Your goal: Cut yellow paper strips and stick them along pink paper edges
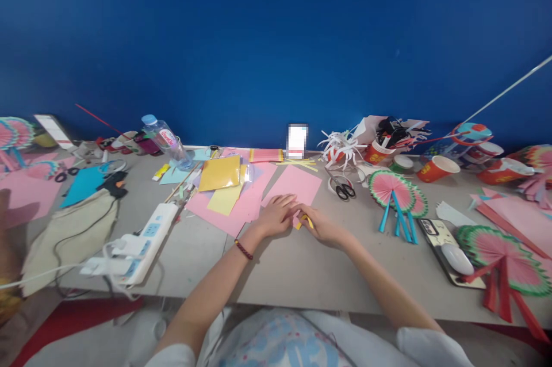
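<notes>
Both of my hands meet near the middle of the grey table point(302, 269), at the near edge of a pink paper sheet point(297, 184). My left hand point(275, 216) rests on the paper with its fingers bent and pressed down; a dark bead bracelet is on its wrist. My right hand point(321, 224) is closed in a pinch on a small yellow paper strip point(305, 220). Whether the left hand also grips the strip is hidden by the fingers.
Left of my hands lie pink and yellow sheets point(219, 183), a white power strip point(142, 240), a black glue gun point(112, 182) and a water bottle point(166, 140). Scissors point(342, 187), paper fans point(397, 194), red paper cups point(437, 168) and a white mouse point(457, 257) lie right.
</notes>
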The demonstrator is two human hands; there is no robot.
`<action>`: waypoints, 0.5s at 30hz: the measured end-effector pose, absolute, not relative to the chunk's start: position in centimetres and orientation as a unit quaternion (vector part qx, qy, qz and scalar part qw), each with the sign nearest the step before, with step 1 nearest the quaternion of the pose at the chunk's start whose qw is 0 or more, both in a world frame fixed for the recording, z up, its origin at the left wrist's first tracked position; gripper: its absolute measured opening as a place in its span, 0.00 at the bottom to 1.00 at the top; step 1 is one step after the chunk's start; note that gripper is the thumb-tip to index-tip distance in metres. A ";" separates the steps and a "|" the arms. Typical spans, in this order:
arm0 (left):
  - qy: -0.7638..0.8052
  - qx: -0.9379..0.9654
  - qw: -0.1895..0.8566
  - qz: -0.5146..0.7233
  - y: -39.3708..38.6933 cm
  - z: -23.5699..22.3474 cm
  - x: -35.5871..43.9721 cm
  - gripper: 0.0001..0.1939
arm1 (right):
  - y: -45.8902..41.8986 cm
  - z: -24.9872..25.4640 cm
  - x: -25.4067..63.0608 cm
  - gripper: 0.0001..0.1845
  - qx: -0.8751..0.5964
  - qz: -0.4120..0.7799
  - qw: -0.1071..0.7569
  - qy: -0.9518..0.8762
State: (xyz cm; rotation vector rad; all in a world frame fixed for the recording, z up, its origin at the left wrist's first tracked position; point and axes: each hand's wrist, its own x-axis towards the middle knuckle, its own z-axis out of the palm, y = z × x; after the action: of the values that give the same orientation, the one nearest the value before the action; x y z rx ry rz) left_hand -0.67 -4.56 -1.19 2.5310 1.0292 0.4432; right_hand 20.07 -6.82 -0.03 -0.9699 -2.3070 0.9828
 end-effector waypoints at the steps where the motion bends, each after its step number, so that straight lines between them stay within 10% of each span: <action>1: 0.366 0.899 0.186 0.155 -4.6 -1.1 -0.7 0.32 | -6.8 -0.1 20.1 0.15 -0.358 0.357 0.224 -0.833; 15: 0.364 0.898 0.182 0.164 -4.7 -0.8 -0.7 0.28 | -7.1 0.6 19.7 0.13 -0.424 0.405 0.192 -0.787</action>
State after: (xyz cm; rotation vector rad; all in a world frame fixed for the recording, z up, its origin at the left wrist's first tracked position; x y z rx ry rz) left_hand -0.69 -4.66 -0.83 2.5360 1.0285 0.4629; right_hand 19.73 -7.12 0.64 -1.1896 -2.2095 1.1358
